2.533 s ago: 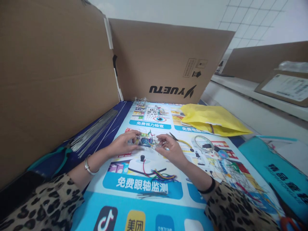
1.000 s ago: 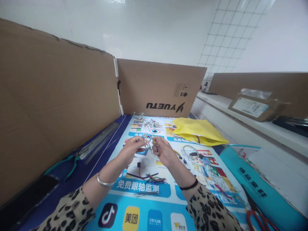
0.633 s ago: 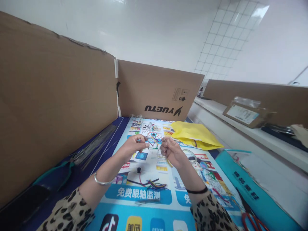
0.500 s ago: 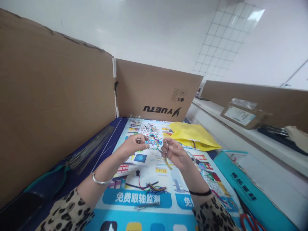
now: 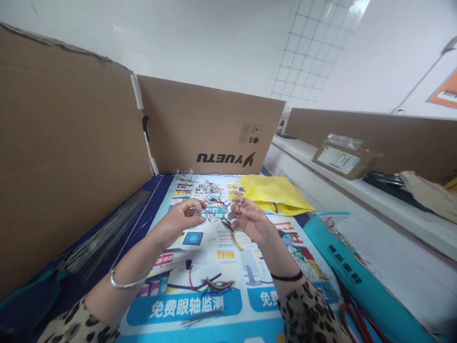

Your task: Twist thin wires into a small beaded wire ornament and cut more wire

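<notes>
My left hand (image 5: 185, 216) is raised over the table with thumb and fingers nearly pinched; what they hold, if anything, is too fine to make out. Facing it across a small gap, my right hand (image 5: 253, 223) grips a thin silver wire (image 5: 237, 205) that bends between the fingers. A yellow strip (image 5: 237, 242) hangs just below those fingers, beside a small dark pointed piece; whether they join the wire is unclear. Behind the fingertips lie tangled coloured wires (image 5: 217, 200). Closer to me sits a bundle of coloured cords (image 5: 216, 285).
Cardboard panels (image 5: 207, 124) stand at the left and back. A yellow envelope (image 5: 274, 194) lies at the back right, a teal bag (image 5: 342, 257) at the right, with red-handled scissors (image 5: 359, 319) near it. Straight metal wires (image 5: 107, 233) lie left. A boxed packet (image 5: 337, 159) rests on the shelf.
The view has turned slightly right, so the scene sits further left. Both hands stay raised, the gap between them slightly changed; the right hand still grips the wire.
</notes>
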The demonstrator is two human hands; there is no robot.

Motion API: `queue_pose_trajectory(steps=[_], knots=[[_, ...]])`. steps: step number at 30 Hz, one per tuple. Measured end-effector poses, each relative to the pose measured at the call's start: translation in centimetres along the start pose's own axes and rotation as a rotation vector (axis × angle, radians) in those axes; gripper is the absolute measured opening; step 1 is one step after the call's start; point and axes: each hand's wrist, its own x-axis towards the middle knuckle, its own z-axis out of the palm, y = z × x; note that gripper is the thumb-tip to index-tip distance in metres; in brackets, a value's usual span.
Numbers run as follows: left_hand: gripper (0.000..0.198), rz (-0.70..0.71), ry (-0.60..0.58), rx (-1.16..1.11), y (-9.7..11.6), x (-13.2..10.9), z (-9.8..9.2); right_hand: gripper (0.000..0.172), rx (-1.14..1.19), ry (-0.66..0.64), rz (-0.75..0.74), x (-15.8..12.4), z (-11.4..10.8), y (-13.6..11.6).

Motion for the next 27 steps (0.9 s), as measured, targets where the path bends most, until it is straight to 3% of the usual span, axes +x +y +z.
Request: queue_pose_trajectory(steps=[4,8,15,20,27], knots=[[0.025,-0.044,0.057,-0.037,0.8,0.3,0.2,0.033,0.023,-0.060,-0.037,0.5,0.2,0.0],[0.026,-0.048,0.059,-0.100,3.0,1.2,0.7,0.046,0.057,-0.132,-0.097,1.3,0.0,-0.6],[0.023,0.039,0.106,-0.082,6.0,3.5,3.7,0.038,0.131,-0.110,-0.157,2.6,-1.7,-3.5],[0.023,0.165,0.181,0.059,5.6,5.5,4.8,0.027,0.015,-0.066,-0.236,2.9,-3.3,-5.2],[0.021,0.188,0.198,0.077,3.4,7.4,3.8,0.038,-0.313,-0.059,-0.370,3.6,-4.5,-6.2]])
